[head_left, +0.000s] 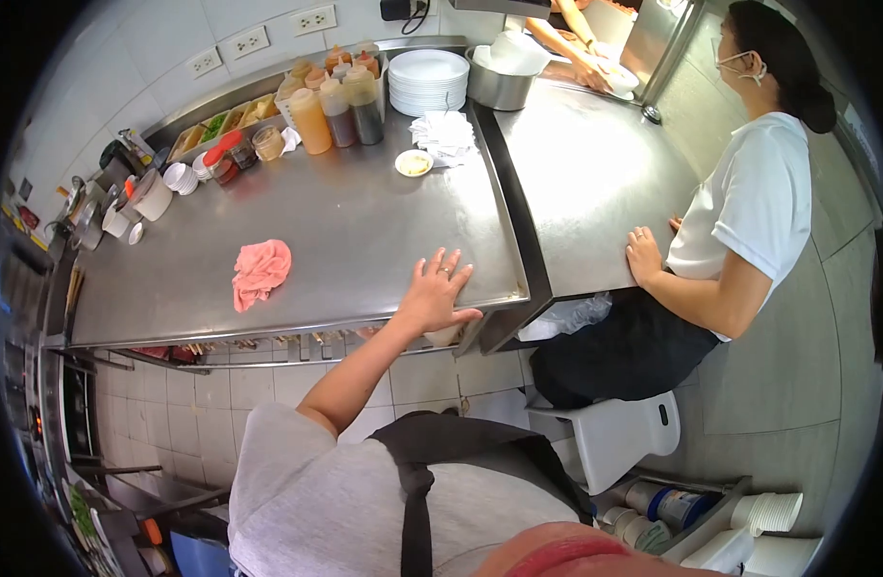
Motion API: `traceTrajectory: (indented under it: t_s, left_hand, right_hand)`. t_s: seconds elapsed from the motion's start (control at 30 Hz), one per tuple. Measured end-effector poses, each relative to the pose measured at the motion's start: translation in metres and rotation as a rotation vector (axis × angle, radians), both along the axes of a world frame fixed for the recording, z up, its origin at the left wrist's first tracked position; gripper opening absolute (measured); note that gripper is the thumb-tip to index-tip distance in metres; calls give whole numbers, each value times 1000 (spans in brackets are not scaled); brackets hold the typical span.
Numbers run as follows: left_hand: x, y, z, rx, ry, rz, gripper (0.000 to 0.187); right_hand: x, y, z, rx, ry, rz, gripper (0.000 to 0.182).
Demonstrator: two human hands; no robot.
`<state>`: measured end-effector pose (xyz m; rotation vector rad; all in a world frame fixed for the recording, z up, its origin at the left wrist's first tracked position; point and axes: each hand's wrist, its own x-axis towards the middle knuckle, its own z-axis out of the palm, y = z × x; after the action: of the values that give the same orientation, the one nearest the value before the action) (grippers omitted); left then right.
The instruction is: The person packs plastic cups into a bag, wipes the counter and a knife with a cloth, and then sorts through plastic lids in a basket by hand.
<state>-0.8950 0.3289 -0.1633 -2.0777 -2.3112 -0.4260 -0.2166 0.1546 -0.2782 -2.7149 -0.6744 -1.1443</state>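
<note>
My left hand (434, 293) rests palm down near the front right corner of the steel counter (345, 240), fingers spread, with a ring on one finger and nothing held. A crumpled pink cloth (261, 273) lies to its left on the same counter. Farther back, a small white bowl (414, 163) with pale yellow contents sits beside a pile of white cloths or napkins (443, 137). My right hand is out of view.
A stack of white plates (429, 79), a metal pot (499, 85), several sauce bottles (311, 120) and red-lidded jars (220, 163) line the back. At right, a person (763, 192) sits on a white stool (619, 438); another person's hands (595, 72) hold a bowl.
</note>
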Motion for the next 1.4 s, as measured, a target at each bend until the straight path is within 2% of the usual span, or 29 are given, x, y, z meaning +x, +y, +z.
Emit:
traceTrajectory:
  t_s: [0.13,0.2,0.3,0.6,0.83,1.03,1.1,1.2,1.4]
  left_hand:
    - [7,5,4,-47,13,10,83]
    - [22,16,-3,-131,161,135,97]
    - [42,26,14,-160,127,221,97]
    - [46,32,24,-205,252,219,106]
    - [43,37,24,-251,256,171,107]
    - [49,36,16,-91,286,207,101]
    - [50,33,-8,156,164,221,97]
    - [50,33,4,-19,72,188,92]
    - [48,35,2,-61,-4,121,86]
  right_hand:
    - [4,0,-5,4,13,-56,28]
    - [6,2,-8,8,17,-77,27]
    - [10,1,-10,10,16,-112,27]
    - [24,-2,-14,7,-6,-209,26]
    - [38,-7,-18,-20,-33,-279,26]
    - [56,-23,-19,-119,-92,-394,26]
    - [48,-15,-25,-81,-15,-427,26]
    - [41,-8,-34,19,111,-476,26]
    - [48,-25,-13,11,75,-571,25]
